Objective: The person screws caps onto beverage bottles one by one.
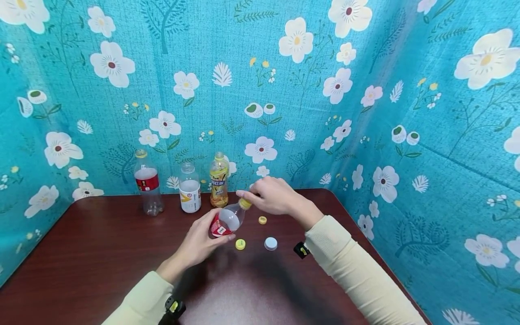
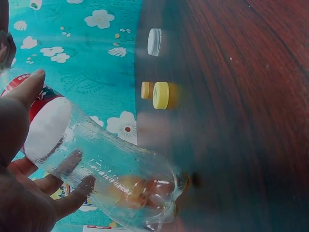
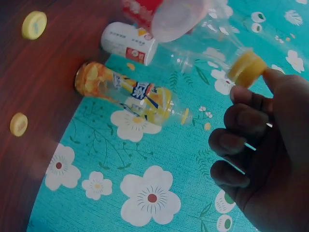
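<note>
My left hand point(image 1: 200, 235) grips a clear plastic bottle point(image 1: 234, 216) around its red label, thumb on one side and fingers on the other. The bottle leans to the right over the table, its base low in the left wrist view. On its neck sits a yellow cap point(image 3: 247, 68), which my right hand point(image 1: 273, 195) pinches between thumb and index finger while the other fingers curl beside it. Below the hands lie a bright yellow cap point(image 1: 240, 244), a smaller orange-yellow cap point(image 1: 262, 220) and a white cap point(image 1: 271, 243).
Along the back of the dark wooden table point(image 1: 101, 253) stand three uncapped bottles: one red-labelled point(image 1: 148, 184), one white-labelled point(image 1: 190, 195) and a yellow-labelled tea bottle point(image 1: 219, 183). A blue flowered cloth point(image 1: 227, 108) hangs behind and at both sides.
</note>
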Demonstrator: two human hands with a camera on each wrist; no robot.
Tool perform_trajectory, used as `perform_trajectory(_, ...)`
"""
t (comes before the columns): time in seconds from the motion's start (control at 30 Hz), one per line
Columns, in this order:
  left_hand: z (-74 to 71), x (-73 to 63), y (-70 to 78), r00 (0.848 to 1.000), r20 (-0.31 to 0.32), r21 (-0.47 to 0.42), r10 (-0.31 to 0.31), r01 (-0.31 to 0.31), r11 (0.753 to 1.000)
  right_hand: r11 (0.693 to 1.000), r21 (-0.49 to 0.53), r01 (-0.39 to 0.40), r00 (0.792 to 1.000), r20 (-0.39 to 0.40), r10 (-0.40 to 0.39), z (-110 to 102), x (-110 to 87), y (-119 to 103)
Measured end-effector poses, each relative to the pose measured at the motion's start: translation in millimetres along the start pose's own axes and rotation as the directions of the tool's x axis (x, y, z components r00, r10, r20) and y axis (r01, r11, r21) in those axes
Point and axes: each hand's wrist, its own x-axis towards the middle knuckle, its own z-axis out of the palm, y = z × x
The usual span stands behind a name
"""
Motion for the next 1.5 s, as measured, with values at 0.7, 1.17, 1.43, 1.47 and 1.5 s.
perform_trajectory(0.7, -1.4, 0.4, -1.9, 1.0, 0.004, -0.009, -0.013, 0.013, 1.0, 0.953, 0.272, 0.13, 0.985, 0.074, -0.155, -8.2, -5.2, 8.9)
perform_trajectory(1.17, 0.0, -2.8, 0.9, 1.0, 0.025, 0.023, 0.019, -0.02, 1.0, 0.988, 0.061, 0.138, 0.989, -0.06, -0.135, 1.8, -7.5, 13.3)
perform_trajectory(1.43, -4.4, -1.0, -2.4, 1.0, 0.03, 0.014, 0.008, -0.009, 1.0, 0.988, -0.004, 0.154, 0.987, -0.049, -0.154, 8.0, -11.9, 11.6)
perform_trajectory(1.47, -4.5, -0.9, -2.8, 0.999, 0.034, 0.011, 0.017, -0.017, 1.0, 0.987, -0.039, 0.154, 0.986, -0.05, -0.156, 10.0, -12.0, 11.2)
perform_trajectory(1.5, -4.7, -0.9, -3.2, 0.999, 0.037, 0.011, 0.025, -0.025, 1.0, 0.985, -0.073, 0.158, 0.985, -0.051, -0.162, 12.1, -12.0, 10.9)
